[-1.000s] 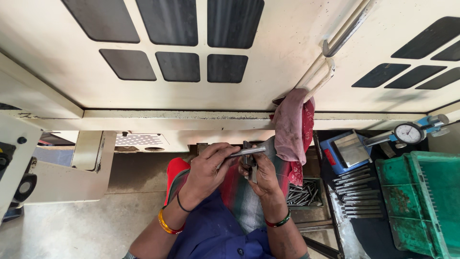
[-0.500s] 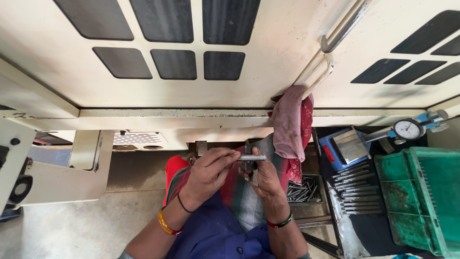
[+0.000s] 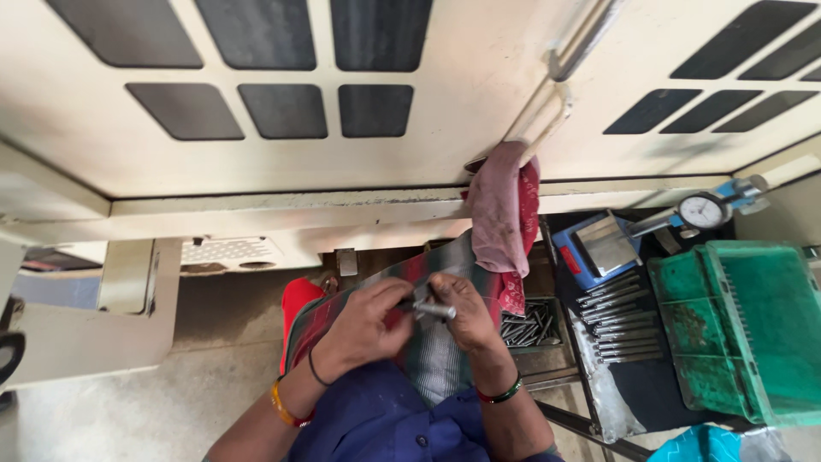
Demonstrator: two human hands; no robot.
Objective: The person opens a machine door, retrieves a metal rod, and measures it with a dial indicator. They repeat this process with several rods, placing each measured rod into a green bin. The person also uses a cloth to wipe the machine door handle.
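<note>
I see my left hand [image 3: 363,329] and right hand [image 3: 466,316] both gripping a small metal pin [image 3: 434,310]. More pins [image 3: 526,327] lie just beside them

My single head camera looks steeply down, close over both hands at centre frame; cream machine panel [image 3: 256,184] fills 12 o'clock.

left hand [image 3: 363,329] fingers curled, closed | right hand [image 3: 466,316] fingers pinched | hands touching
</note>
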